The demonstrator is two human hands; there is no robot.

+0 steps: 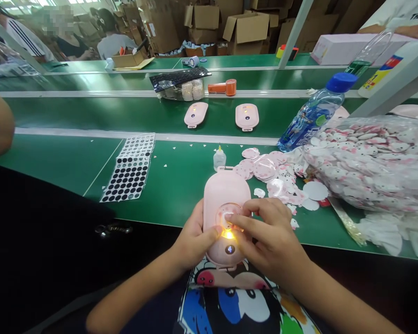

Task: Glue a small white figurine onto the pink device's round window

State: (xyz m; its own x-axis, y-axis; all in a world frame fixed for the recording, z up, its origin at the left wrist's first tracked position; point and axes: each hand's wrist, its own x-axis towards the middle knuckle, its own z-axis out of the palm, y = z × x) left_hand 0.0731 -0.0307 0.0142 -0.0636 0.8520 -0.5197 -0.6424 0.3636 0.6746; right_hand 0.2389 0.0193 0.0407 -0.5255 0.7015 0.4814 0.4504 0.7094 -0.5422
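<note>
At the far left of the green table (181,185), well away from the pink case (226,204), lies a sheet of black dots (130,169). The case itself sits at the table's near edge, straight in front of the person. The left hand (193,236) wraps the case's left side, fingers closed on it, thumb near a glowing light (228,234). On the case's face sits a round sticker (228,215), and the right hand (270,239) presses it with a narrow pinch, fingertips touching it.

Just behind the case stands a small glue bottle (219,157). Right of the case lies a scatter of loose round stickers (264,169), then a water bottle (315,113) leaning, and a big bag of stickers (372,162). Two more pink cases (221,114) rest on the belt beyond.

The likely slip here is the sticker seating off-centre or creased, if the fingers slide while the case tilts in the left-hand grip. Glue smearing onto the light or button seems possible too.
</note>
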